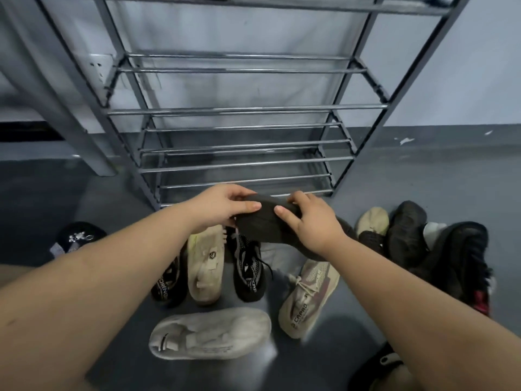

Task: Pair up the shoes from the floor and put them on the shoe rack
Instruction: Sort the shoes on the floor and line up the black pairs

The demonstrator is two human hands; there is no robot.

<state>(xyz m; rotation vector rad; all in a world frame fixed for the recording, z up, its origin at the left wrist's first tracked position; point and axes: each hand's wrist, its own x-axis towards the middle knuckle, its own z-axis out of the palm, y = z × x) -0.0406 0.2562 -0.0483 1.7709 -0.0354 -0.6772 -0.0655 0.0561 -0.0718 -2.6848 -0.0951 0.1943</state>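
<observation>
A dark brown-black knit shoe [262, 224] is held above the floor in front of the metal shoe rack [239, 111]. My left hand [222, 206] grips its left end and my right hand [313, 221] grips its right side. Below them on the floor lie a black shoe with white lettering [169, 286], a beige shoe sole-up [205, 266], a black-and-grey laced shoe [249, 270], a beige and maroon laced sneaker [307, 294] and a pale grey-beige shoe on its side [210, 333]. The rack's lower shelves hold no shoes.
A heap of black shoes [439, 249] with a beige one [372, 221] lies at the right. A black slipper with a metal ornament [79, 237] sits at the left. Another dark shoe [386, 368] shows at the bottom right. A grey post [64, 88] stands left of the rack.
</observation>
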